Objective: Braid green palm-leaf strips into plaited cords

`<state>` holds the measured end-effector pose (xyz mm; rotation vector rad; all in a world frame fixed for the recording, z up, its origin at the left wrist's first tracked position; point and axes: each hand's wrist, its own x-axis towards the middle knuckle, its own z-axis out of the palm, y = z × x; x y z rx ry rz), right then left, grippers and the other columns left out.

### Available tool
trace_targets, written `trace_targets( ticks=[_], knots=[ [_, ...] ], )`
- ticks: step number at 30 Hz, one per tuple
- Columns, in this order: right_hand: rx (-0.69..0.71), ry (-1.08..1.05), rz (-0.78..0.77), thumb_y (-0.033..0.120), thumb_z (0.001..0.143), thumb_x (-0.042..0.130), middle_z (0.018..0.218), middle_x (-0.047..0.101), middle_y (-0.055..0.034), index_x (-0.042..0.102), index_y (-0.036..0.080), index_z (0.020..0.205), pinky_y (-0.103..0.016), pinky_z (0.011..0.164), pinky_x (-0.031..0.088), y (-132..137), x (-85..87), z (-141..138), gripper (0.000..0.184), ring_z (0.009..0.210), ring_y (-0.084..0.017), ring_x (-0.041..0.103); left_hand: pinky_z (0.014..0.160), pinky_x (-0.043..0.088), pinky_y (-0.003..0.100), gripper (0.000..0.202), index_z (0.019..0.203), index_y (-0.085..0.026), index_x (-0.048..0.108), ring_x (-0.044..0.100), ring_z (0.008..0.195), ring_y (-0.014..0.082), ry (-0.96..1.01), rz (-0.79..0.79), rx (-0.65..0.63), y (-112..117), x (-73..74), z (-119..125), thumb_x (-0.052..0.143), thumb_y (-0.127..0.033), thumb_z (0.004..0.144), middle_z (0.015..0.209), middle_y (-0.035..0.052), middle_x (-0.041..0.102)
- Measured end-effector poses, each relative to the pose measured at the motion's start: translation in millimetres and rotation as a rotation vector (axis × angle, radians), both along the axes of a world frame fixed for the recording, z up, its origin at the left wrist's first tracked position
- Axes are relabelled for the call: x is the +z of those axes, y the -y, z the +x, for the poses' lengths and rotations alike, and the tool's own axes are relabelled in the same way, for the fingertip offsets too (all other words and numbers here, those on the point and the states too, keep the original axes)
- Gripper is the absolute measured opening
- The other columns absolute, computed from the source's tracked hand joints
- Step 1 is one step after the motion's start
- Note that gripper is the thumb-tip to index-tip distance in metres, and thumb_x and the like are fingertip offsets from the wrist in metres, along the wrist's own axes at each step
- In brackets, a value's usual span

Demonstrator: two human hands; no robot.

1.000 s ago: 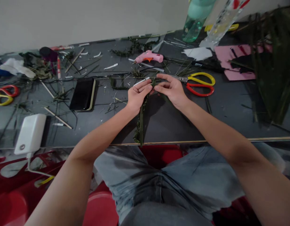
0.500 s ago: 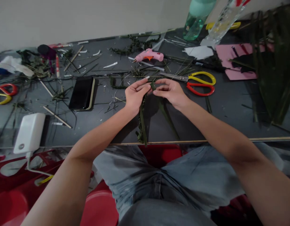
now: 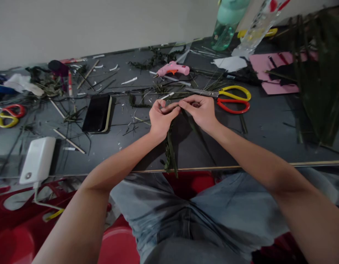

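Over the middle of the dark table, my left hand (image 3: 161, 119) and my right hand (image 3: 200, 110) meet at the fingertips. Both are closed in a pinch on a green leaf strip (image 3: 171, 148), whose upper end is hidden by the fingers. Its braided-looking lower part hangs below my left hand, past the table's front edge. A longer flat leaf blade (image 3: 200, 137) trails down and right from under my right hand. Just beyond my right hand lie scissors (image 3: 234, 99) with one yellow and one red handle. A pink glue gun (image 3: 173, 68) rests behind both hands.
A phone (image 3: 97, 113), a white power bank (image 3: 37, 159) with a cable, and another pair of scissors (image 3: 11, 115) lie left. Leaf scraps and sticks litter the table. At the back right stand a green bottle (image 3: 225, 27), pink card (image 3: 279, 86) and large dark leaves (image 3: 320, 80).
My hands have drawn together until their fingertips touch, covering the strip's upper end. My left fingers have curled in more. The whole view has shifted slightly.
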<state>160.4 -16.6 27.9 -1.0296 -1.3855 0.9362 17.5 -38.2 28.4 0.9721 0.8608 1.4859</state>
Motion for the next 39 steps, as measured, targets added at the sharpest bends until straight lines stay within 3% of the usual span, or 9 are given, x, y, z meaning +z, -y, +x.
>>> trace_targets(
  ticks=[5,8,11,15,19,29,34,39],
  knots=[
    [-0.045,-0.032,0.123,0.056,0.072,0.082,0.076,0.075,-0.0023,0.077,0.021,0.074,-0.029,0.062,0.045,-3,-5.7,1,0.035,0.067,-0.014,0.063,0.078,0.063,0.026,0.036,0.085,-0.022,0.058,0.076,0.076,0.0134,-0.043,-0.023,-0.054,-8,-4.2,-3,0.087,-0.02,0.063,0.086,-0.0014,0.08],
    [-0.036,-0.029,0.121,0.057,0.071,0.082,0.074,0.074,-0.0013,0.077,0.02,0.074,-0.029,0.061,0.044,-4,-8.0,1,0.037,0.066,-0.013,0.062,0.079,0.063,0.03,0.028,0.093,-0.018,0.073,0.075,0.076,0.0145,-0.179,-0.017,-0.121,-10,-3.3,-4,0.084,-0.028,0.069,0.087,0.0019,0.08],
    [-0.035,-0.014,0.086,0.062,0.069,0.081,0.075,0.073,-0.0016,0.077,0.02,0.076,-0.028,0.06,0.045,-4,-5.7,1,0.043,0.064,-0.013,0.06,0.076,0.063,0.03,0.02,0.091,-0.017,0.078,0.073,0.073,0.0142,-0.312,0.03,-0.121,-8,-1.5,-5,0.079,-0.032,0.077,0.083,0.0026,0.079],
    [-0.011,0.022,-0.028,0.07,0.069,0.077,0.073,0.071,-0.0022,0.075,0.02,0.076,-0.028,0.058,0.045,-3,3.3,5,0.051,0.063,-0.013,0.058,0.075,0.063,0.03,0.018,0.092,-0.02,0.079,0.073,0.073,0.0143,-0.284,0.011,-0.055,-8,-1.5,-7,0.078,-0.032,0.079,0.084,0.0024,0.079],
    [0.063,0.204,-0.088,0.069,0.065,0.079,0.062,0.066,-0.0016,0.072,0.019,0.068,-0.028,0.054,0.04,-3,9.6,11,0.051,0.057,-0.012,0.052,0.083,0.064,0.031,0.025,0.099,-0.023,0.078,0.075,0.081,0.0157,-0.18,-0.093,-0.066,-15,-2.6,-11,0.082,-0.027,0.075,0.088,0.002,0.08],
    [0.135,0.238,-0.062,0.068,0.071,0.076,0.064,0.065,-0.0013,0.074,0.018,0.072,-0.028,0.056,0.035,-3,6.2,10,0.05,0.056,-0.011,0.047,0.088,0.062,0.03,0.017,0.089,-0.021,0.078,0.076,0.088,0.0163,-0.139,-0.094,-0.047,-20,3.2,-14,0.083,-0.026,0.073,0.092,0.0027,0.081],
    [0.094,0.293,-0.01,0.059,0.076,0.074,0.058,0.062,-0.0007,0.073,0.017,0.068,-0.028,0.054,0.034,3,6.5,8,0.043,0.052,-0.01,0.044,0.082,0.063,0.03,0.015,0.089,-0.022,0.078,0.076,0.08,0.0147,-0.125,-0.131,-0.004,-22,-1.9,-13,0.081,-0.022,0.075,0.087,0.0013,0.08],
    [0.082,0.291,0.026,0.049,0.077,0.074,0.061,0.063,-0.0015,0.068,0.018,0.064,-0.029,0.055,0.036,6,7.4,7,0.034,0.054,-0.011,0.046,0.087,0.063,0.032,0.014,0.09,-0.023,0.078,0.076,0.09,0.0165,-0.096,-0.162,0.022,-24,-0.5,-15,0.079,-0.02,0.077,0.091,0.0002,0.08]
  ],
)
